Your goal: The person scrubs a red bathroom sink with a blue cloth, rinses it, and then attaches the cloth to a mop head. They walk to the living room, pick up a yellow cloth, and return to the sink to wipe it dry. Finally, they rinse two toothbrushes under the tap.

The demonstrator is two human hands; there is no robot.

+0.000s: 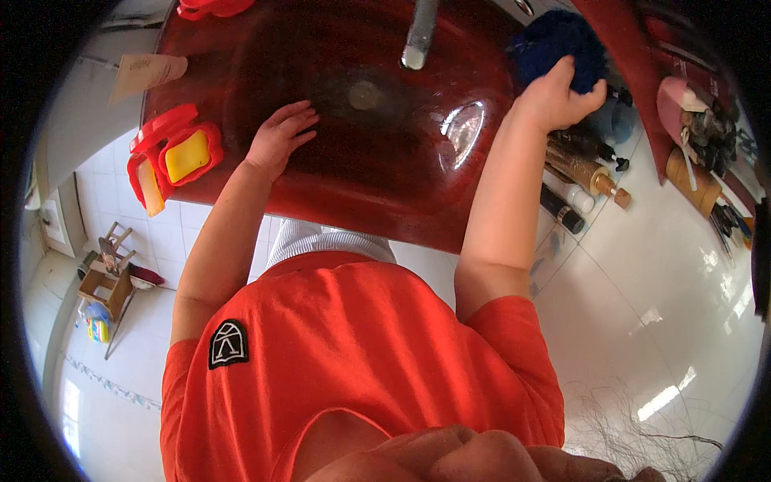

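My right hand (563, 99) is at the right end of a dark red washbasin (373, 205), at a dark blue cloth or scrubber (557, 45). Its thumb and a finger spread over the blue thing's near side; whether they grip it cannot be told. My left hand (283, 135) is over the left part of the bowl, fingers apart and holding nothing. A chrome faucet (420, 33) reaches over the bowl from the far edge, above the round drain (365, 95).
A red soap box (208, 135) with yellow soap (187, 156) and a tube (150, 72) line the left rim. Several bottles, one a gold pump bottle (581, 165), stand right of the basin. A pink cup (671, 108) is farther right. A wooden stool (111, 283) stands lower left.
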